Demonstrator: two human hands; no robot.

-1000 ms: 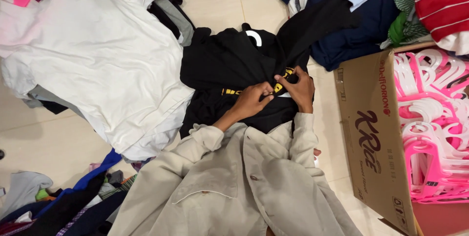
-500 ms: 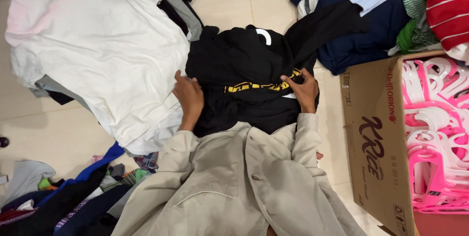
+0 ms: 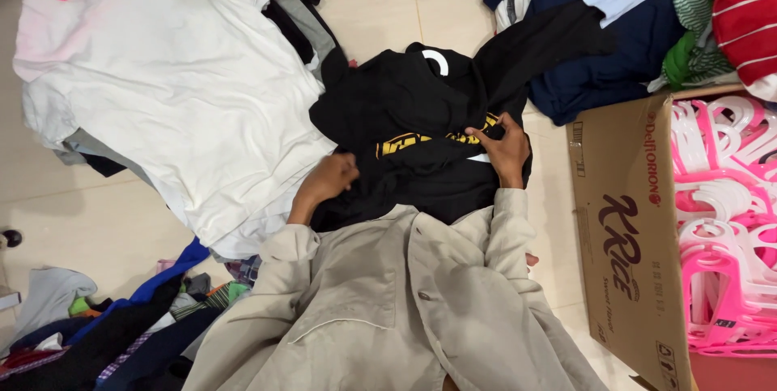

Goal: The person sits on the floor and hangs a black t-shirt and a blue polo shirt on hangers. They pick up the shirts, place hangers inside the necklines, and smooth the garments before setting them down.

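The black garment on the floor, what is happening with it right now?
A person in a beige jacket is working on a black garment with a yellow print that lies spread on the tiled floor. The left hand grips its left edge, and the right hand pinches the fabric near the print. A white shirt lies to the left, a pile of mixed clothes at the top right, and a cardboard box of pink and white hangers stands on the right.
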